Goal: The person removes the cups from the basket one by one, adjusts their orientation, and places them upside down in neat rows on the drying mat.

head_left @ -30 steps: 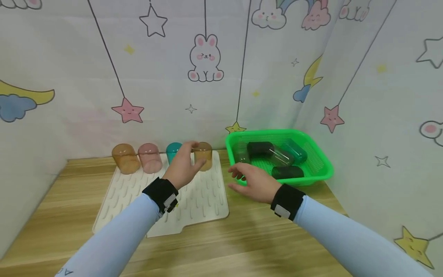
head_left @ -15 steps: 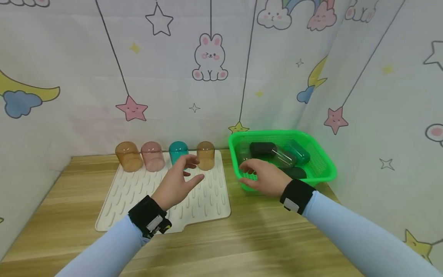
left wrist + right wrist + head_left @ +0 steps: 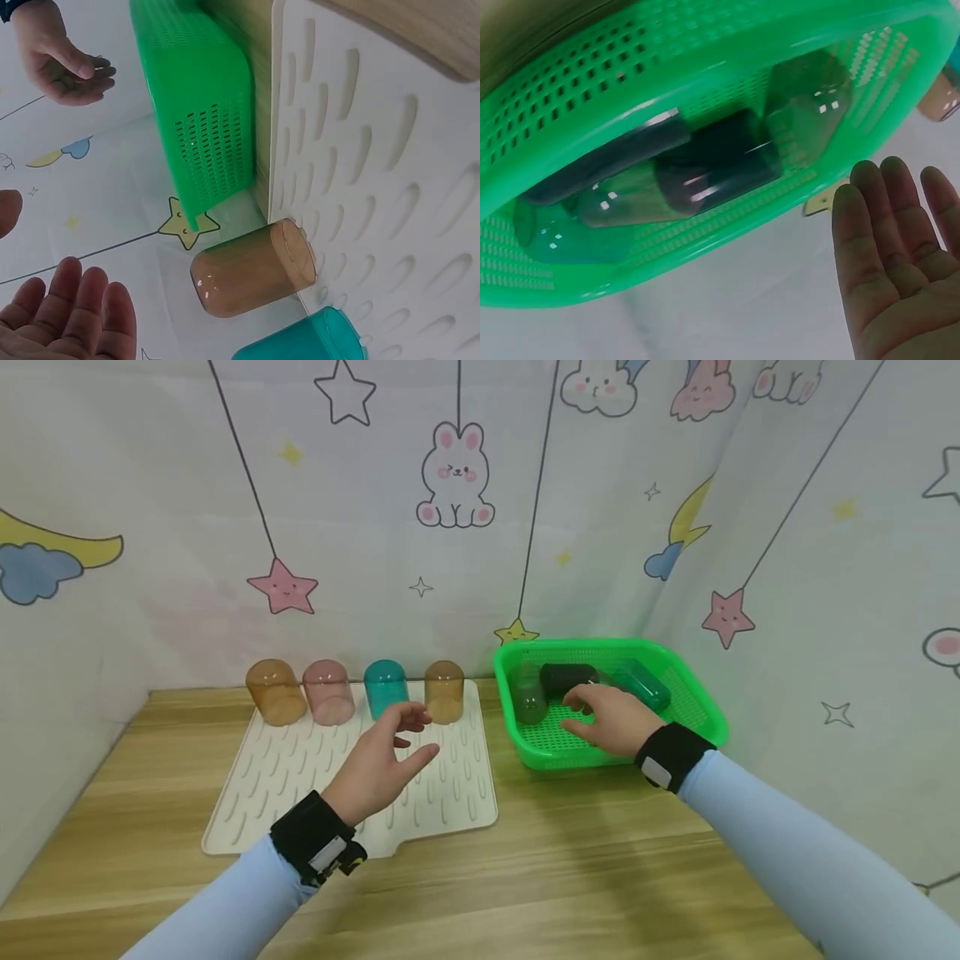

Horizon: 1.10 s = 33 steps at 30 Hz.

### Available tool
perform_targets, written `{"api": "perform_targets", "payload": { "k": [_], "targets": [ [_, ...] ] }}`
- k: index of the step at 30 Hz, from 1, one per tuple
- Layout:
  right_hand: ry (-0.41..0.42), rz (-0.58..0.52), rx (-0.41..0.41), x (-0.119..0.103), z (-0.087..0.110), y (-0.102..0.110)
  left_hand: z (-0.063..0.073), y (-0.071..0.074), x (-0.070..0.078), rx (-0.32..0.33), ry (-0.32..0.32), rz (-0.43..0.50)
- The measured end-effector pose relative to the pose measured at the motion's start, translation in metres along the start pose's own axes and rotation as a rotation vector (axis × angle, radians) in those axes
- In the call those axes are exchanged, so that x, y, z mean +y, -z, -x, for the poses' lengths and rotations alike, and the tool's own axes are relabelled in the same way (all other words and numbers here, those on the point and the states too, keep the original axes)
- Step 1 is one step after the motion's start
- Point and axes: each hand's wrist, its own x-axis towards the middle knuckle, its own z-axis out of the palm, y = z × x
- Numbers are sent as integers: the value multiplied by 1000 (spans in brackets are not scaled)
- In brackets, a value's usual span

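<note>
My left hand (image 3: 375, 767) hovers over the white ridged drying mat (image 3: 300, 785), fingers relaxed and holding nothing. Beyond its fingertips a light brown cup (image 3: 444, 692) and a teal cup (image 3: 385, 683) stand upside down at the mat's back edge. A pink cup (image 3: 328, 692) and an amber cup (image 3: 276, 692) continue that row leftward. My right hand (image 3: 618, 724), bare and loosely bent, is over the green basket (image 3: 551, 758). Inside it lie a clear greyish cup (image 3: 532, 700), a black cup (image 3: 742, 172), a dark green cup (image 3: 645, 683) and others, partly hidden by that hand.
A wooden table (image 3: 525, 877) extends in front of the mat and basket. Behind and to the right hangs a white curtain (image 3: 360, 535) printed with stars and a rabbit, close to the cups and the basket.
My left hand has drawn back toward me from the light brown cup, which stays on the mat. My right hand has moved rightward from the basket's left edge to over its inside.
</note>
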Motion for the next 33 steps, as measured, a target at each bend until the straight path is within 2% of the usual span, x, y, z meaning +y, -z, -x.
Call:
{"api": "perform_targets", "payload": {
  "k": [13,21,27,33],
  "targets": [
    [-32,106,-97,46,-6,6,5,2,1,0,29,11],
    [-6,204,-122,76,-14,-1,7,1,-2,-1,31,11],
    [-26,248,-163,85,-20,-3,8,3,-4,15,19,12],
    [-85,260,-234,85,-23,-3,9,5,-5,8,22,19]
  ]
}}
